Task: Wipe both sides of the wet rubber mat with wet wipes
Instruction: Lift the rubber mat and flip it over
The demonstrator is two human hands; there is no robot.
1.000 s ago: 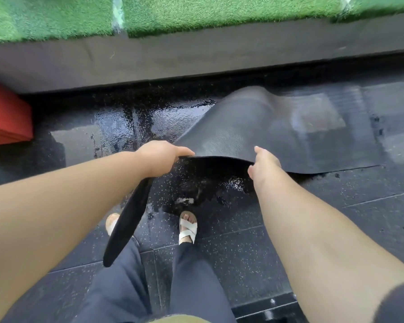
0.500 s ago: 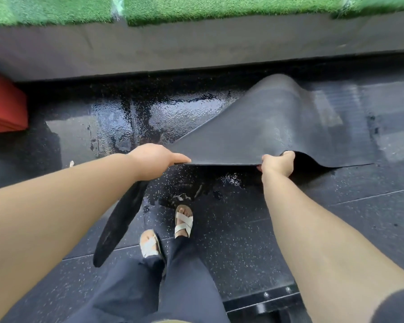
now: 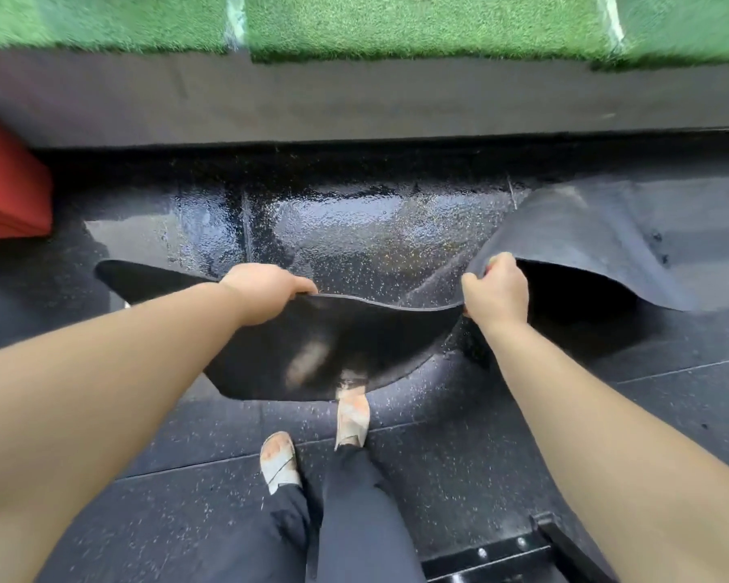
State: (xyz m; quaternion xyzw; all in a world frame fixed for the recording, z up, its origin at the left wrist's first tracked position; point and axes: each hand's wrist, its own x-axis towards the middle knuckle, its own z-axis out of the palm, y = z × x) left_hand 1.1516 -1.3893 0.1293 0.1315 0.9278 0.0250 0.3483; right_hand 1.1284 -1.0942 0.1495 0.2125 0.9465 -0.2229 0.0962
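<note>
- Holds mat by its near edge in both hands, clear of wet floor along the stretch between them.
- Grips edge with left hand: thumb laid along top of edge, pointing right. Other fingers tucked under hand and mat, so cannot tell whether spread or together.
- Grips edge with right hand: fingers pressed together and curled over edge from above. Thumb not plainly seen.
- Between hands: edge sagging in a shallow curve, dark underside hanging down toward the legs.
- Left of left hand: mat corner showing beyond forearm, low over floor. Contact with floor not determinable.
- Right of right hand: mat arching into a hump, then lying flat on floor. Far end cut off by frame edge.
- Under hump: deep shadow, nothing discernible.
- Hanging flap covering toe of forward sandal, itself blurred. Rear sandal in full view just behind it.
- Pale smear on underside of flap: reflection or residue, cannot tell.
- Periphery: red block at left, cut off by frame. Grey ledge and green turf beyond floor, both blurred. Black bracket at bottom right, partly cut off.
</note>
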